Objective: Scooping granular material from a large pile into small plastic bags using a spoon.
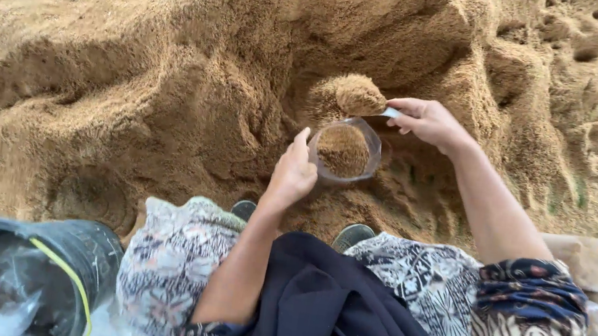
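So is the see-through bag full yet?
Not full. The clear bag, held open by the left hand, has brown husk below its rim; the right hand holds a heaped scoop above.

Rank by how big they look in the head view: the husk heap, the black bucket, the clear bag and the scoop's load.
1. Husk heap
2. Black bucket, though being near the camera enlarges it
3. Clear bag, held by the left hand
4. Scoop's load, held by the right hand
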